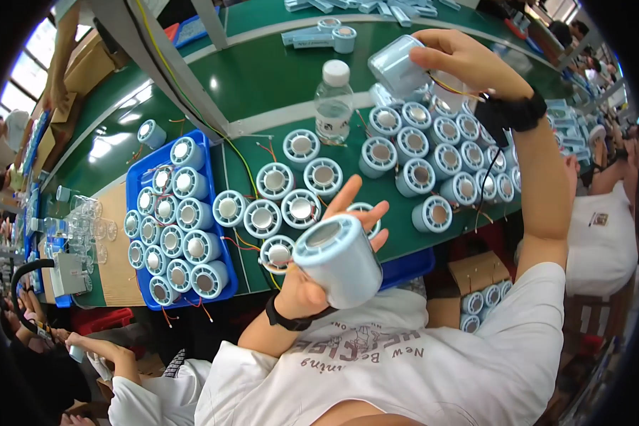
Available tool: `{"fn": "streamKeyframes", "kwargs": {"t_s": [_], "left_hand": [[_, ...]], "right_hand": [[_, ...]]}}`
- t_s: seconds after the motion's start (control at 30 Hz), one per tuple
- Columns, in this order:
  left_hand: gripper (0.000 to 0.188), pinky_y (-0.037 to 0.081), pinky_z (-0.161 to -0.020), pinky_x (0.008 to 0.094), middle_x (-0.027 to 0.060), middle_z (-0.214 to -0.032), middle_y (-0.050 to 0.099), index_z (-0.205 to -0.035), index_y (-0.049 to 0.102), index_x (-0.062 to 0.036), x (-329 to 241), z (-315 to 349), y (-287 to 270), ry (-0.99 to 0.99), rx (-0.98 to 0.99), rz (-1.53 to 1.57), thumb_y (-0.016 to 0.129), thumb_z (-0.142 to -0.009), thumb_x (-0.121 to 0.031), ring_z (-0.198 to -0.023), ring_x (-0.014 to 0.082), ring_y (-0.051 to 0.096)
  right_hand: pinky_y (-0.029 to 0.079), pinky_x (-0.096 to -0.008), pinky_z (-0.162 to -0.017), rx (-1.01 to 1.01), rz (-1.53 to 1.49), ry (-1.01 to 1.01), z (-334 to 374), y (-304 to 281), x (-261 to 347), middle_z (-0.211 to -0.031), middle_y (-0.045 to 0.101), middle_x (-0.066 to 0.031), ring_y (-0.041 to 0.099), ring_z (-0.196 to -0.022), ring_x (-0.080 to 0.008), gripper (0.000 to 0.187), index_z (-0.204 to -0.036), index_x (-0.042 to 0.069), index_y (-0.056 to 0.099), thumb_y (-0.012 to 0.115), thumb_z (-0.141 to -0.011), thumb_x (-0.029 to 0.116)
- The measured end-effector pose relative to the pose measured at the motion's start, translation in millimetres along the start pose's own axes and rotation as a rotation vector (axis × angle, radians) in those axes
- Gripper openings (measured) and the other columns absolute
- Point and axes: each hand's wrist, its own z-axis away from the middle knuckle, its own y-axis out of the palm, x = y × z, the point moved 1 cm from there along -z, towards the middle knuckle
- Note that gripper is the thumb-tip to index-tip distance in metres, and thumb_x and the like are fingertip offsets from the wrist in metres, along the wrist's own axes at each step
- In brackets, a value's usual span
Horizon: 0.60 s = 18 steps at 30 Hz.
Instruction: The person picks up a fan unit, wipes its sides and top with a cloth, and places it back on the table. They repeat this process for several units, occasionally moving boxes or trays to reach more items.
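Remote station, head view: nearest to me, the near cylinder (344,266), pale blue, sits over the palm of the left hand (299,297), its long axis leaning from upper left to lower right, grey-disc end turned up and left. The visible left fingers (343,196) are spread and reach past it toward the table (255,124), so it lies on their body side. I cannot tell whether thumb and palm clamp it; its own bulk covers the contact. One standing cylinder (363,207) shows only in part behind those fingers. Just beyond stand the loose cylinders (274,180), with the blue tray (224,290) to their left and the clear bottle (334,110) behind them. Farther out and to the right, the right hand (465,60) pinches the far cylinder (397,67) at its right side, thumb against fingers, tilted above the packed rows (447,160). Relation I judge decisive: the two held cylinders are well apart, the left hand nearer the loose group, the right nearer the rows. Hard to make out: the far cylinder's end faces, the wires (456,89) under the right hand, and the rows beneath it.
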Motion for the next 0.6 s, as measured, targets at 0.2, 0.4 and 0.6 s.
{"fn": "streamKeyframes", "kwargs": {"t_s": [0.2, 0.4, 0.6], "left_hand": [[0.105, 0.024, -0.110, 0.0670, 0.0094, -0.157, 0.019, -0.145, 0.035, -0.0083, 16.7, 3.4, 16.7, -0.247, 0.095, 0.355, 0.082, -0.066, -0.058, -0.141, 0.0476, 0.020], [0.110, 0.025, -0.105, 0.0752, 0.0039, -0.153, 0.028, -0.147, 0.030, -0.0092, 39.7, 6.3, 23.0, -0.293, 0.295, 0.726, 0.082, -0.065, -0.060, -0.139, 0.0490, 0.025], [0.106, 0.024, -0.107, 0.0741, 0.0098, -0.152, 0.029, -0.144, 0.036, -0.0085, 54.6, 9.8, 25.2, -0.235, 0.346, 0.640, 0.081, -0.064, -0.060, -0.138, 0.0497, 0.025]], "right_hand": [[0.049, -0.0247, -0.079, 0.156, 0.020, -0.180, 119.2, 48.5, 56.1, -0.104, 0.065, -0.0077, 0.061, -0.095, -0.0128, 0.078, -0.124, 0.001, 0.059, 0.079, -0.072, 0.055], [0.047, -0.0250, -0.077, 0.160, 0.167, -0.359, 175.6, 63.5, 53.4, -0.107, 0.065, -0.0106, 0.062, -0.098, -0.0166, 0.080, -0.124, 0.001, 0.060, 0.079, -0.071, 0.057], [0.046, -0.0260, -0.080, 0.000, 0.131, -0.322, 208.8, 78.5, 50.6, -0.110, 0.064, -0.0118, 0.060, -0.095, -0.0172, 0.069, -0.121, 0.000, 0.061, 0.062, -0.084, 0.058]]}}
